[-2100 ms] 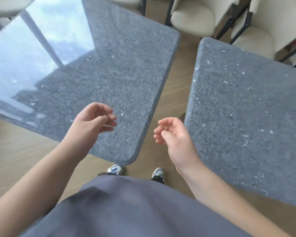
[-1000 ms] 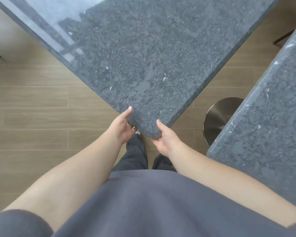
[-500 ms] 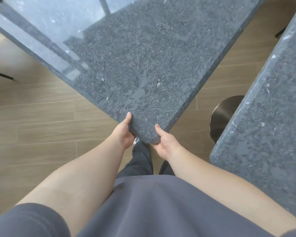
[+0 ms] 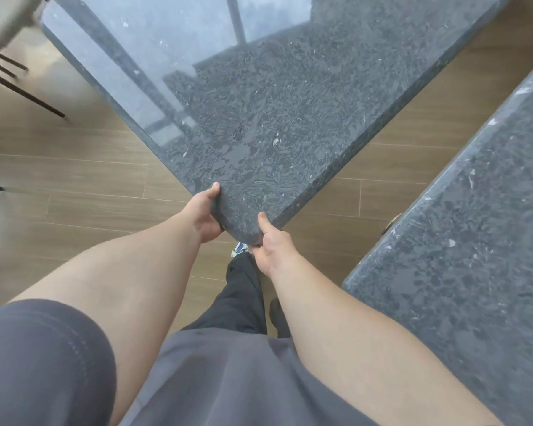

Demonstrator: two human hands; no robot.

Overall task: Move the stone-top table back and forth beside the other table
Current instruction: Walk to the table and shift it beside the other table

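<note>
Wood plank floor (image 4: 83,192). Stone-top table (image 4: 259,124) centre; left hand (image 4: 205,215) and right hand (image 4: 271,244) each grip its near rounded corner, thumbs on top. Other table (image 4: 474,241) to its right, a floor gap between them. Blurred chair (image 4: 3,29) off its far-left edge.

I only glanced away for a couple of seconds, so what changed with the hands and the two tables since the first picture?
Both hands, free two seconds ago, took hold of the stone-top table at its near corner: the left hand grips one edge, the right hand the other. That grip has held for the last second while the view shifted. The other table stays on the right, a strip of wooden floor between them.
</note>
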